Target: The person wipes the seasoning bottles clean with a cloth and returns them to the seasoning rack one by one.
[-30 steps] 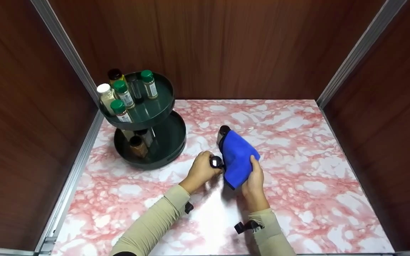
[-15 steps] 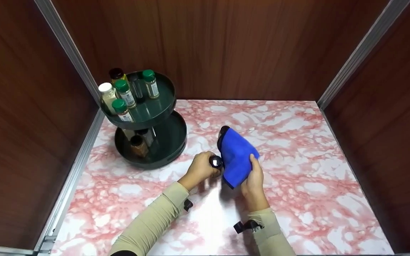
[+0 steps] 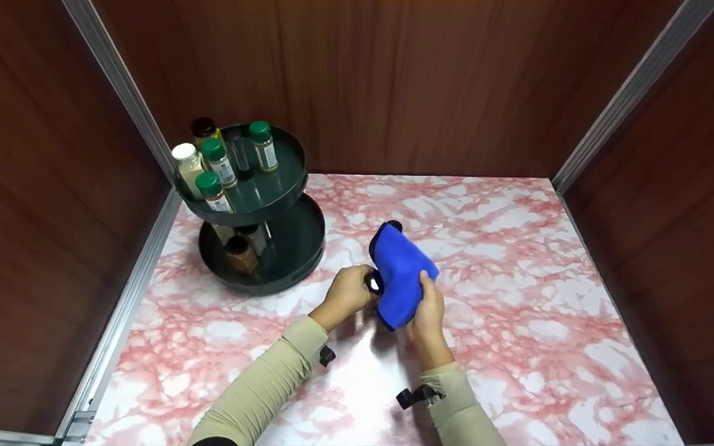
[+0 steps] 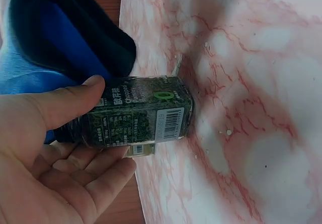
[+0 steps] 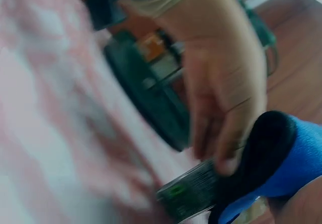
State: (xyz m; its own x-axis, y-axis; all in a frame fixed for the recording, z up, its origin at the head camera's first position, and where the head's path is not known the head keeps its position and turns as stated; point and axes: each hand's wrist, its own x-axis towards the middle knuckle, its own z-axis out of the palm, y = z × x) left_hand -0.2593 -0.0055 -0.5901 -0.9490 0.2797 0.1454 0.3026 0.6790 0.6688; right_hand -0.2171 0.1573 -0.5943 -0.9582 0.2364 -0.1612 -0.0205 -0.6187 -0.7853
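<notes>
Right of tiered rack (image 3: 270,192): my left hand (image 3: 346,291) pinches parsley jar (image 4: 141,110) near cap (image 3: 374,283), likely for steadiness; my right hand (image 3: 428,314) grips blue cloth (image 3: 401,269).

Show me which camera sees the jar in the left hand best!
The left wrist view. The jar is close there, with its barcode plain to see, though the left hand covers part of it. The head view shows little more than its black lid, the right wrist view only a blurred part.
</notes>
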